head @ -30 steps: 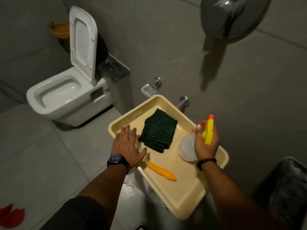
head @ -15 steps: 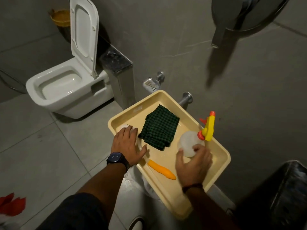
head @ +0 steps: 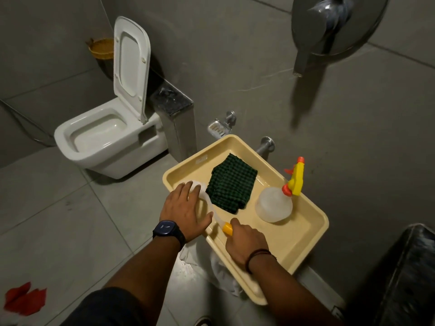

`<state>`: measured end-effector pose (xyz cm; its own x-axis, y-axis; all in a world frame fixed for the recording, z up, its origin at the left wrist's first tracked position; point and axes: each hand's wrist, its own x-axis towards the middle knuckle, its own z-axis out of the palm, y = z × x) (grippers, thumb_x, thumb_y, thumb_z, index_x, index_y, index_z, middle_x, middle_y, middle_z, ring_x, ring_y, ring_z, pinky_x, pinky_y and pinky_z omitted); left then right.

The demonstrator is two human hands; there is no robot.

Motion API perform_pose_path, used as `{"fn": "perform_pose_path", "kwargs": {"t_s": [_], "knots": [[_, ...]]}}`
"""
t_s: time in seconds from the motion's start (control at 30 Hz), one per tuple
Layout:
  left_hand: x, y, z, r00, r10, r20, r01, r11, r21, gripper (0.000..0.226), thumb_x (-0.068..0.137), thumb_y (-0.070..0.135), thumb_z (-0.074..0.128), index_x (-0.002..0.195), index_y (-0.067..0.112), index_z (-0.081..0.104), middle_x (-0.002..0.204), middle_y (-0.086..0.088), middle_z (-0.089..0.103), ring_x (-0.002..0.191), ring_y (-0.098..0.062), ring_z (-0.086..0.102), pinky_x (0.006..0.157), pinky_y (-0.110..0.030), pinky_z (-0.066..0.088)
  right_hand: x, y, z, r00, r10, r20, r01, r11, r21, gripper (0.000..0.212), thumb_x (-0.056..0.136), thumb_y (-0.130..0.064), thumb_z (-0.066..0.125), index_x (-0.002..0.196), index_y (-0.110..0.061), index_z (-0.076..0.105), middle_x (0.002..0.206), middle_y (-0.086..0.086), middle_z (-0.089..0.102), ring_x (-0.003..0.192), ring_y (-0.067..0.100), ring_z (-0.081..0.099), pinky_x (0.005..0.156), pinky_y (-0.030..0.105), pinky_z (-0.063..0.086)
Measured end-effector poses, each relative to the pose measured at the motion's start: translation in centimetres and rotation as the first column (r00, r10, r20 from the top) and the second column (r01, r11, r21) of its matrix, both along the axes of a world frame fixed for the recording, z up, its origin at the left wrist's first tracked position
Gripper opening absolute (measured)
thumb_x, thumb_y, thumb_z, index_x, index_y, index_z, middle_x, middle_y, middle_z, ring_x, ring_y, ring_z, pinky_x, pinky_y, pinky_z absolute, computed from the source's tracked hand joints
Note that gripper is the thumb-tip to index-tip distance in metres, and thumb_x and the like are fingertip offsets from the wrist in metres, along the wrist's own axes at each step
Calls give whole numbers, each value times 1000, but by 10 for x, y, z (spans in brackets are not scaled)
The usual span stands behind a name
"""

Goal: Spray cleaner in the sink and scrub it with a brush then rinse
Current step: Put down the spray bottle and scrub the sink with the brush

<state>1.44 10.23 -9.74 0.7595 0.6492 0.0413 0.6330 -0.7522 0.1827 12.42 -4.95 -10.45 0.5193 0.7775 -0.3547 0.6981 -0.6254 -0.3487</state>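
Note:
A cream rectangular tray [head: 306,245] holds the tools. A folded dark green checked cloth [head: 230,183] lies in its far half. The spray bottle [head: 274,204], clear body with a yellow and orange trigger head, stands at the tray's right rim, untouched. The brush has a white head and an orange handle [head: 227,228]. My right hand [head: 246,241] is closed around that handle. My left hand [head: 186,208] lies flat over the white brush head at the tray's left rim, fingers spread. No sink is in view.
A white toilet [head: 94,140] with its lid up stands at the left. A chrome fixture [head: 327,24] hangs on the grey wall, upper right. A dark surface [head: 409,274] sits at the lower right, something red [head: 23,300] on the floor lower left, white cloth [head: 223,271] under the tray.
My right hand set the spray bottle down upright at the tray's right rim, then moved left and closed on the brush's orange handle. My left hand stayed at the tray's left rim.

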Motion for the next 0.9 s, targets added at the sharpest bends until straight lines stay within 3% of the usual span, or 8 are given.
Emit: {"fn": "perform_pose_path", "kwargs": {"t_s": [0.13,0.2,0.33,0.4,0.5,0.7,0.8,0.9], "knots": [[-4,-29,29,1000,10,19,-10,1000,19,88,75,71,35,144,17,25,151,-13,29,138,-32,23,111,-47,23,3,-36,41,905,-329,-270,356,933,54,23,74,-42,51,67,-20,53,71,1,61,70,29,58,59,32,42],[1,-60,53,998,-16,62,16,1000,3,89,74,71,35,144,18,25,151,-13,28,139,-31,22,112,-46,22,7,-69,68,820,-420,-390,481,874,70,30,72,-44,53,62,-16,57,65,0,61,67,26,56,59,32,41],[17,-129,93,982,-103,161,108,994,-19,87,75,70,39,144,18,27,150,-12,31,139,-31,23,113,-46,23,12,-145,119,738,-497,-457,608,783,131,39,70,-51,54,53,-17,56,58,-1,59,61,23,54,57,31,38],[28,-177,116,963,-175,206,179,984,-1,86,77,71,37,144,18,28,150,-12,32,139,-30,24,113,-45,23,13,-200,149,721,-530,-447,648,744,163,44,75,-51,54,50,-16,56,53,-3,54,56,20,51,52,31,35],[44,-249,143,924,-270,270,278,961,12,83,78,70,38,142,18,31,149,-11,34,138,-30,26,112,-44,23,10,-292,185,699,-592,-402,696,694,187,47,76,-55,49,57,-14,59,63,5,61,64,28,55,59,33,39],[74,-398,161,861,-432,268,462,885,-58,90,74,72,38,145,19,24,152,-11,27,139,-29,22,112,-43,20,-8,-485,228,516,-810,-278,855,469,221,48,77,-60,47,53,-18,51,57,2,55,54,24,48,57,34,39],[85,-447,153,849,-484,213,508,858,-78,89,75,73,35,145,20,21,154,-9,23,140,-28,18,113,-44,16,-15,-550,229,416,-882,-221,909,397,128,46,81,-59,46,65,-17,52,66,4,57,59,24,51,60,33,42],[95,-468,138,848,-505,161,520,851,-74,89,76,70,35,146,18,18,156,-9,16,142,-27,12,114,-43,11,-16,-581,216,408,-899,-157,911,413,-3,51,83,-60,45,87,-11,60,84,9,63,74,28,59,66,31,44]]}}
